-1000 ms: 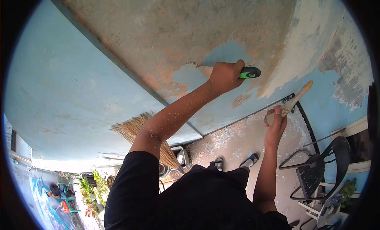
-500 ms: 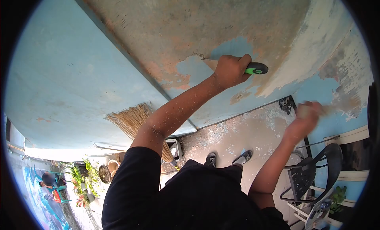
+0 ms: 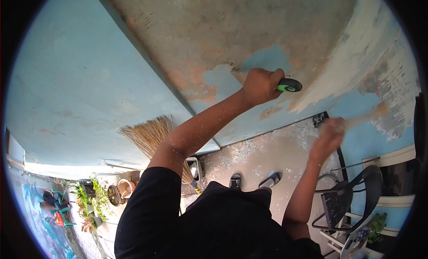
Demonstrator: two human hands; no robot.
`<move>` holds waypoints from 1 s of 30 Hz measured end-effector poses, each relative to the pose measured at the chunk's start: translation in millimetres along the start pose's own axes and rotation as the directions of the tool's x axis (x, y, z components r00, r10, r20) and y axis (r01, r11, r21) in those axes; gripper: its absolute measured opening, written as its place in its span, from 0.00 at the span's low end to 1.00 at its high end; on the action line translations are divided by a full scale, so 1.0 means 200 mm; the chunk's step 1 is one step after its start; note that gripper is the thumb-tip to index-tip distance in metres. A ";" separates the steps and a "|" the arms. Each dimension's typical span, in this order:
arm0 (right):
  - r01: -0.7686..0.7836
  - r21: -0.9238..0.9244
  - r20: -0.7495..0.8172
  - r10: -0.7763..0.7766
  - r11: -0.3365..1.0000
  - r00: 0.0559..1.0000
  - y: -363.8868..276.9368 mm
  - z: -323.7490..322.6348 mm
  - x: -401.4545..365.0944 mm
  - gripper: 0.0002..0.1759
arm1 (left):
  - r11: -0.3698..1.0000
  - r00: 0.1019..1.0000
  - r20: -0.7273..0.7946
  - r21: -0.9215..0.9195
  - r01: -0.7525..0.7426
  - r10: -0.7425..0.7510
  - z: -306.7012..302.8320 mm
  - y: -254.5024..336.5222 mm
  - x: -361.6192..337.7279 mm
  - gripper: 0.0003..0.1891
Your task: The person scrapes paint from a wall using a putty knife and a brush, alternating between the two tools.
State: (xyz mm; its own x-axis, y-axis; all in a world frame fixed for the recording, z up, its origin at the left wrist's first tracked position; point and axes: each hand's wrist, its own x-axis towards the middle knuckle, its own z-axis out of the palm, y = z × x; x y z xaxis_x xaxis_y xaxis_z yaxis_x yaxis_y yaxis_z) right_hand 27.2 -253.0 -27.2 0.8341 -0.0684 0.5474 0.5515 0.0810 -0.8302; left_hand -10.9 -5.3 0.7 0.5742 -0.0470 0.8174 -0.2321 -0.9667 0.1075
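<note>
My left hand [image 3: 262, 86] is closed round a scraper with a green and black handle [image 3: 290, 84]. Its blade [image 3: 239, 76] lies against the wall [image 3: 214, 34], at the edge of a patch of blue paint [image 3: 267, 58]. To the right and lower down, my right hand [image 3: 330, 130] grips a pale wooden tool [image 3: 363, 117] by one end. Motion smears this tool, so its exact kind does not show. The tool is apart from the scraper. Paint flecks dot my left forearm.
A stick broom [image 3: 149, 134] leans by my left arm beside a small bin [image 3: 196, 167]. Paint flakes litter the floor [image 3: 254, 158]. A black chair [image 3: 343, 201] stands at right. Potted plants [image 3: 91, 201] and a seated person [image 3: 51, 205] are at far left.
My right hand has moved left and slightly down, with the wooden tool swung out to the right. My left hand stays on the scraper; the view has shifted slightly.
</note>
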 end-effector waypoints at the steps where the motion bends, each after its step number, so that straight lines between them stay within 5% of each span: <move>1: -0.178 0.100 -0.075 0.186 0.979 0.980 -0.14 -0.04 0.01 0.20 | 1.000 1.000 0.010 -0.007 0.015 -0.015 0.00 0.01 -0.02 0.14; 6: -0.045 0.026 0.056 0.043 0.999 0.997 -0.11 -0.05 -0.02 0.18 | 0.996 0.997 -0.022 -0.056 0.075 -0.077 0.00 0.05 0.05 0.14; 11: -0.181 0.070 0.120 0.172 0.981 0.978 -0.09 -0.07 -0.04 0.17 | 0.994 0.994 -0.038 -0.049 0.098 -0.099 0.00 0.04 0.06 0.15; 21: -0.121 0.090 0.210 0.100 0.989 0.973 -0.18 0.01 -0.01 0.16 | 0.986 0.970 -0.193 -0.098 0.133 -0.150 0.01 0.03 0.10 0.14; 24: -0.149 0.127 0.324 0.101 0.981 0.941 -0.27 -0.01 0.02 0.16 | 0.990 0.966 -0.231 -0.113 0.087 -0.112 0.00 0.02 0.08 0.15; 26: -0.047 -0.046 0.461 0.062 0.998 0.885 -0.39 -0.02 0.07 0.15 | 0.990 0.961 -0.262 -0.124 0.063 -0.094 0.00 0.01 0.07 0.15; 28: 0.018 0.087 0.346 -0.047 0.996 0.937 -0.47 -0.06 0.18 0.16 | 0.990 0.952 -0.296 -0.134 0.044 -0.082 0.00 0.01 0.06 0.15; 30: -0.072 0.569 0.047 0.055 0.819 0.997 -0.58 -0.05 0.24 0.16 | 0.986 0.941 -0.317 -0.151 0.071 -0.116 -0.01 0.02 0.07 0.15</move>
State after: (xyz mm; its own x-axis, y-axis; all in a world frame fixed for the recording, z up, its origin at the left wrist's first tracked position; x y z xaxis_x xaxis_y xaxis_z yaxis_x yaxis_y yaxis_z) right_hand 2.0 -276.3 94.2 0.8629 -0.0171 0.5050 0.3987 0.6371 -0.6597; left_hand -5.2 -9.7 14.3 0.3187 0.1476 0.9363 -0.3065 -0.9187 0.2492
